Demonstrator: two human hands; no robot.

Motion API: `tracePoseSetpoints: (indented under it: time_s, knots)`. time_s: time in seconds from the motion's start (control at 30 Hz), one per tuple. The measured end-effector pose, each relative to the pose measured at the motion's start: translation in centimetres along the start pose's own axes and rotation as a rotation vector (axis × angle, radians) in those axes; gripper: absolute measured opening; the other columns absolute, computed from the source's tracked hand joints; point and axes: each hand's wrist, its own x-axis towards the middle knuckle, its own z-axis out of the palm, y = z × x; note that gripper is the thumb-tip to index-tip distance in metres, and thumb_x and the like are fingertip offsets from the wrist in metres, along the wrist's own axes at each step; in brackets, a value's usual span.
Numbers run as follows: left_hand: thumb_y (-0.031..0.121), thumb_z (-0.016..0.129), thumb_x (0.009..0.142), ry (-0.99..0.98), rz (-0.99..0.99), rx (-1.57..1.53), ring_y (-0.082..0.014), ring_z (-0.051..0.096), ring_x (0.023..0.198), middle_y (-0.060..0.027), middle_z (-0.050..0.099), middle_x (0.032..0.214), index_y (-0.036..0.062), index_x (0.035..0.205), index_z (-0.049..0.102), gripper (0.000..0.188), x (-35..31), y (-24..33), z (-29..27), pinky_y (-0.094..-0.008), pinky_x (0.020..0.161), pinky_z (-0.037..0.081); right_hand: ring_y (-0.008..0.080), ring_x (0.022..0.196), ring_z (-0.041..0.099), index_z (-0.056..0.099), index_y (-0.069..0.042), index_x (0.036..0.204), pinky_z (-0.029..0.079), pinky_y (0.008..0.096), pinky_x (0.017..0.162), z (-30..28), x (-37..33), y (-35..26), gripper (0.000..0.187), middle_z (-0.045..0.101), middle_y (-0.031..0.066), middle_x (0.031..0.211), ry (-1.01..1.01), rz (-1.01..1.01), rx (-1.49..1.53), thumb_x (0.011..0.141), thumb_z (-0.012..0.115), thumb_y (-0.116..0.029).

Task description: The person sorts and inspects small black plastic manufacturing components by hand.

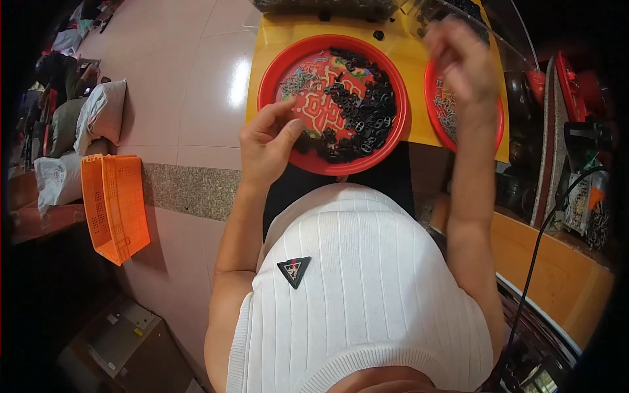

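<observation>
My left hand [264, 144] is over the left rim of a round red tray [267, 78]. Its thumb and fingers are apart and nothing shows between them. Many small black parts [373, 111], some ring-shaped, cover the tray's right side and near edge. A little heap of thin silvery pieces [300, 82] lies at its left. Raised above a second, smaller red tray [429, 85], my right hand [464, 62] is smeared by motion, so its fingers cannot be read. Small metal pieces [447, 111] fill that second tray, partly behind my right forearm.
Both trays rest on a yellow table [419, 134]. Beyond them stand clear containers [327, 6] with dark parts, and a loose black piece [379, 35] lies nearby. An orange crate [111, 206] and stuffed sacks [101, 114] are at left. A black cable [534, 255] hangs at right.
</observation>
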Motion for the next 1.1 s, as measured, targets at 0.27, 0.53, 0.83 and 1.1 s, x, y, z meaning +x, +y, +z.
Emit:
tracePoseSetpoints:
  time_s: [0.27,0.53,0.83,1.1]
  knots:
    - [0.000,0.058,0.079,0.031,0.097,0.267,-0.0078,0.054,0.075,-0.0033,0.057,0.084,-0.0050,0.103,0.055,0.024,-0.3,-0.7,-1.5,-0.0186,0.068,0.044,0.0151,0.066,0.057,0.060,-0.002,0.088,0.046,0.0256,0.061,4.7,-2.6,4.1,0.013,0.060,0.0070,0.077,-0.120,0.208,-0.834,0.077,0.057,-0.008]
    - [0.000,0.058,0.079,0.035,0.082,0.211,-0.0077,0.053,0.077,-0.0033,0.056,0.084,-0.0043,0.101,0.056,0.022,-0.1,-0.6,-1.7,-0.0190,0.068,0.044,0.0291,0.080,0.050,0.056,-0.001,0.085,0.041,0.0356,0.071,7.3,-6.3,8.9,0.018,0.052,0.0131,0.081,-0.563,-0.121,-1.271,0.067,0.059,0.000]
    - [-0.001,0.057,0.079,0.025,0.095,0.205,-0.0077,0.054,0.076,-0.0035,0.057,0.083,-0.0044,0.100,0.056,0.022,0.2,-0.6,-1.5,-0.0186,0.067,0.044,0.0291,0.078,0.048,0.053,-0.001,0.082,0.042,0.0367,0.071,8.1,-7.1,9.9,0.016,0.048,0.0145,0.079,-0.559,-0.114,-1.472,0.066,0.057,0.000]
    - [-0.005,0.060,0.072,0.020,0.366,0.619,-0.0161,0.056,0.064,-0.0089,0.055,0.077,-0.0007,0.088,0.060,0.017,1.7,-0.8,-1.3,-0.0222,0.059,0.044,0.0302,0.075,0.050,0.053,-0.001,0.079,0.043,0.0379,0.068,7.8,-7.4,9.6,0.013,0.050,0.0149,0.075,-0.475,-0.200,-1.419,0.066,0.053,0.002]
